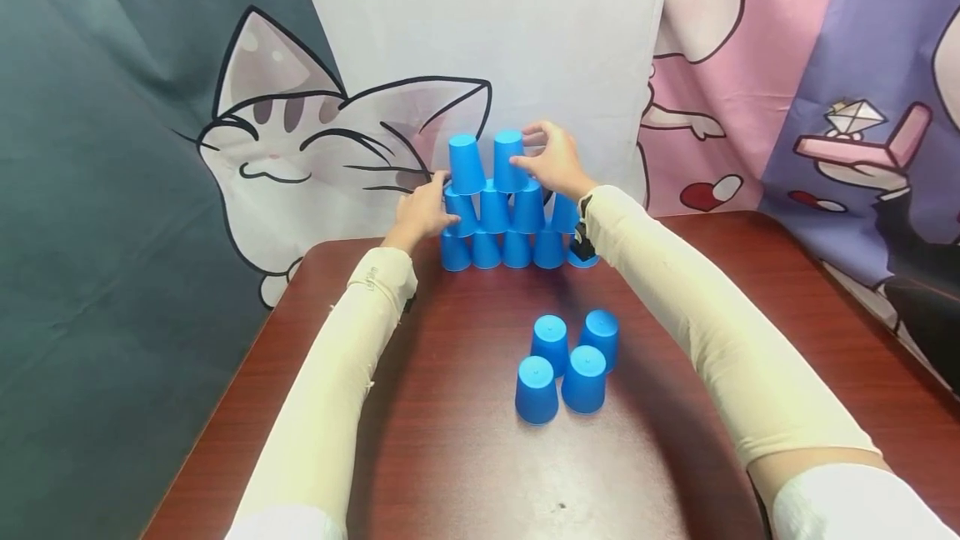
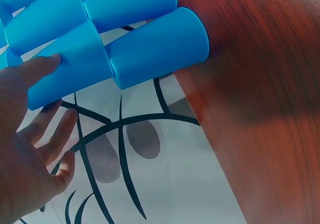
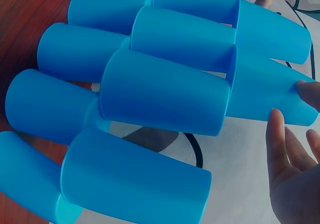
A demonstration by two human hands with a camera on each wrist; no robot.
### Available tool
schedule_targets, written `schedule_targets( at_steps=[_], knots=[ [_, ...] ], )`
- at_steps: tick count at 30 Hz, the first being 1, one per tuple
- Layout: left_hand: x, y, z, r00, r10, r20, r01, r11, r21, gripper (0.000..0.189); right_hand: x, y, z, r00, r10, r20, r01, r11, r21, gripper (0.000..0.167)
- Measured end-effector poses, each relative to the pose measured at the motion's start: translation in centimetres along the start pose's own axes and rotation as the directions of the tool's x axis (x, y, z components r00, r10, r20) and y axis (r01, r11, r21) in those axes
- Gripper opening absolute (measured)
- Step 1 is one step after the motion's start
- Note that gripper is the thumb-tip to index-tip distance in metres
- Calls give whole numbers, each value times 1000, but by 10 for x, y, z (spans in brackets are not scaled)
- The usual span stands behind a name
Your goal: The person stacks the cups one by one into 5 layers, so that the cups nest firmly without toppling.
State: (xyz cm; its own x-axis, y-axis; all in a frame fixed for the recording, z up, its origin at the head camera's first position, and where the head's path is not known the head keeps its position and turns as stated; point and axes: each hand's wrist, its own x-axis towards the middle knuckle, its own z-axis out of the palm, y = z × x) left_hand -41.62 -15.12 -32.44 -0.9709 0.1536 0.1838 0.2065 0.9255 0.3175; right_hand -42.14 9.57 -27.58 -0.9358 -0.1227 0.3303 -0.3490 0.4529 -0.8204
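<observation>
Upside-down blue cups form a stacked wall at the table's far end, with two on its third row. My right hand (image 1: 557, 158) holds the right-hand top cup (image 1: 508, 162), thumb in front and fingers round the far side. That cup (image 3: 265, 86) stands on the row below in the right wrist view. Beside it is the other top cup (image 1: 467, 165). My left hand (image 1: 424, 208) is at the wall's left end, its thumb against the second row's end cup (image 2: 75, 64) and the other fingers loosely spread. Under that is a bottom-row cup (image 2: 160, 49).
Several loose blue cups stand upside down nearer on the brown table (image 1: 450, 440), one of them a front cup (image 1: 537, 390). Close behind the wall hangs a cloth backdrop (image 1: 390, 7) with cartoon cats. My right forearm (image 1: 697, 315) passes over the table's right side.
</observation>
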Motion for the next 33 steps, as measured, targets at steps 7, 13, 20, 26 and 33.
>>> schedule_targets(
  at_steps=[7,13,20,26,33],
  knots=[
    [-3,-4,0,1000,-9,-17,8,1000,-27,82,-7,2,-7,1000,-18,15,19,1000,-16,54],
    [-14,-12,1,998,-37,-56,33,997,-66,88,-20,3,-23,997,-51,53,53,998,-37,53],
    [-39,-21,14,987,-56,-151,33,987,-155,95,-41,16,-42,991,-73,112,83,993,-80,51],
    [-58,-17,24,992,-23,-123,-3,978,-206,99,-61,27,-54,989,-93,118,104,991,-89,48],
    [-79,3,29,997,58,-58,-72,954,-290,88,-83,37,-67,964,-125,236,154,982,-110,48]
  ],
)
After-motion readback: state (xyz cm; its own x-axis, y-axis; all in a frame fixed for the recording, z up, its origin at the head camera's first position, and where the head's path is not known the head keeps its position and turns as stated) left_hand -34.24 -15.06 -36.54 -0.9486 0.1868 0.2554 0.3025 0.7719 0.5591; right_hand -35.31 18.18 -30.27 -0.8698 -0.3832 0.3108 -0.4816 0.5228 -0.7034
